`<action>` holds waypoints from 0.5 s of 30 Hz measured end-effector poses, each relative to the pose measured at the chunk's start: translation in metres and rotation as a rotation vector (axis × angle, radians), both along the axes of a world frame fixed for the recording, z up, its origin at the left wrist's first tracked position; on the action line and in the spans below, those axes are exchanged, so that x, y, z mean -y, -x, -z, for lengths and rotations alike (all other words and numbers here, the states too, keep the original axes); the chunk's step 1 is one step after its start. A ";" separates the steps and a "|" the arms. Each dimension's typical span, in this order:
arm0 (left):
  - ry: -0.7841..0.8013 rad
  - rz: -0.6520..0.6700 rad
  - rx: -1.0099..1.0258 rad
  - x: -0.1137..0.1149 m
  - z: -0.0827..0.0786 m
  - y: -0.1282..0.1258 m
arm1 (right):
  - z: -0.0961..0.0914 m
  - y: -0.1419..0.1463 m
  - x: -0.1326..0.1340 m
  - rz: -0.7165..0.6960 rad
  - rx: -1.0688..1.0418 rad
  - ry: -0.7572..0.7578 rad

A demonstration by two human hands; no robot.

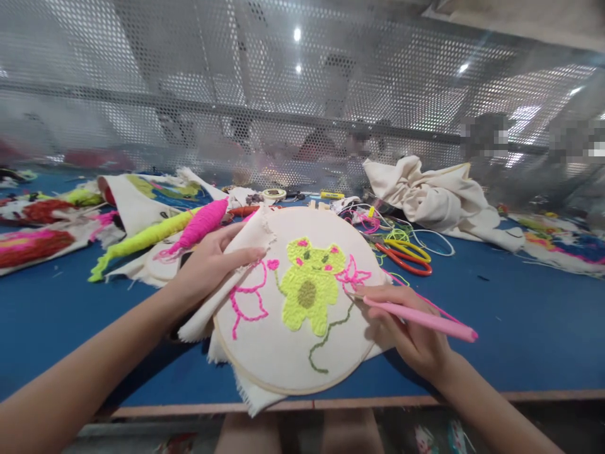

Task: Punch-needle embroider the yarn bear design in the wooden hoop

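Observation:
A round embroidery hoop (302, 389) with cream cloth (265, 372) stretched in it leans at the table's front edge. On the cloth are a yellow bear (293, 306), pink outlines (249, 291) and a dark green stitched line (326, 337). My left hand (212, 258) grips the hoop's upper left side through a folded flap of cloth, thumb on top. My right hand (406, 325) is closed round a pink punch needle (425, 317), its tip at the cloth near the pink flower (353, 275). Pink yarn (435, 302) trails from the pen's far end.
Orange and yellow scissors (406, 257) lie right of the hoop beside tangled yarn (368, 221). Pink (205, 222) and yellow yarn bundles (146, 238) lie left. Crumpled cream cloth (425, 195) sits at the back right. A perforated metal screen (283, 94) rises behind the blue table (534, 340).

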State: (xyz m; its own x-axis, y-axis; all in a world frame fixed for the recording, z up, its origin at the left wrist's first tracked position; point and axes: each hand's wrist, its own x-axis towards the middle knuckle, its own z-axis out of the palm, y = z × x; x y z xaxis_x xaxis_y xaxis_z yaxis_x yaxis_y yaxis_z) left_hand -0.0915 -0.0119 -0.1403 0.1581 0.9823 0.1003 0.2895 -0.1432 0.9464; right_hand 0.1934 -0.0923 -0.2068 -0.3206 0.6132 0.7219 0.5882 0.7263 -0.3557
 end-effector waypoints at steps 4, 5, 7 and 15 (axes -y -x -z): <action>-0.001 -0.012 0.005 0.001 0.000 0.000 | -0.002 0.000 -0.001 0.010 0.026 -0.031; 0.001 -0.013 0.007 0.001 0.000 0.000 | -0.003 0.001 -0.002 0.005 0.034 -0.020; 0.013 -0.016 0.005 0.002 -0.002 0.000 | -0.007 0.007 -0.004 0.004 0.054 -0.014; 0.030 0.008 -0.006 0.004 -0.009 -0.001 | -0.014 0.030 -0.011 0.186 0.164 -0.073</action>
